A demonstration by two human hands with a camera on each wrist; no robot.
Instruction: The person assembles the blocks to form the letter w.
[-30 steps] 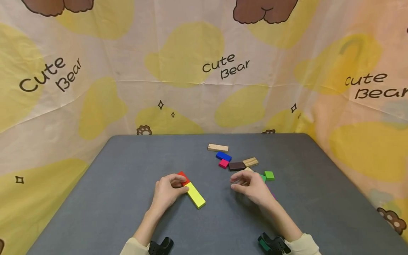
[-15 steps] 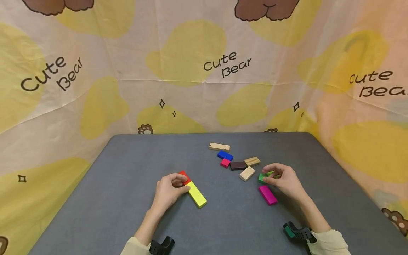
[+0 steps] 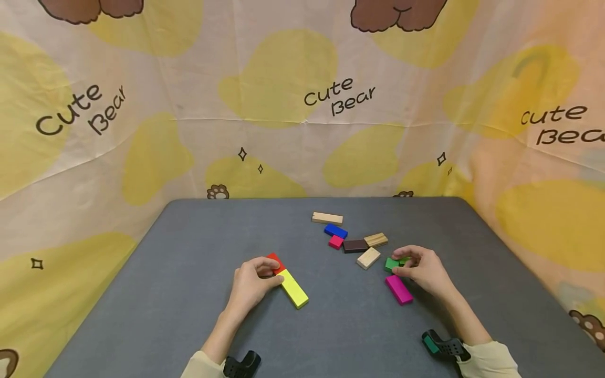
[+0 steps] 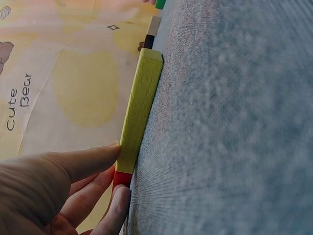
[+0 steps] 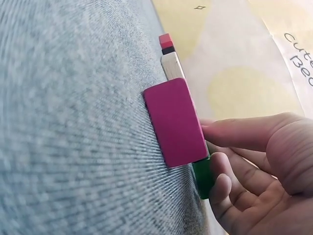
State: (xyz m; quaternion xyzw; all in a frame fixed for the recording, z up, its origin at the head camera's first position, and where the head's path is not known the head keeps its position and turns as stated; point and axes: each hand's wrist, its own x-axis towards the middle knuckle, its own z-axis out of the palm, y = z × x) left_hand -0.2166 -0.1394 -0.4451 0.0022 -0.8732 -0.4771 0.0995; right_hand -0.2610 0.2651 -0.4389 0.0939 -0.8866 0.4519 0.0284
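My left hand (image 3: 252, 281) rests at the join of a red block (image 3: 277, 263) and a long yellow block (image 3: 294, 290), which lie end to end on the table. In the left wrist view the thumb presses the side of the yellow block (image 4: 139, 110) while a finger touches the red block (image 4: 122, 179). My right hand (image 3: 423, 268) pinches around a light green block (image 3: 404, 260), mostly hidden by the fingers. A darker green block (image 3: 391, 264) sits beside the fingertips. Just nearer lies a magenta block (image 3: 399, 290), which in the right wrist view overlaps the thumb tip.
On the grey table (image 3: 212, 231) lie a pale wooden block (image 3: 368, 258), a striped wooden block (image 3: 376, 240) and a dark brown block (image 3: 355, 246). Beyond them are a pink-red block (image 3: 336, 242), a blue block (image 3: 336, 231) and another wooden block (image 3: 327, 218). A printed cloth (image 3: 274, 79) hangs behind.
My right hand has moved right from beside the pale wooden block to the green blocks, uncovering the magenta and pale blocks. My left hand stays on the red and yellow blocks.
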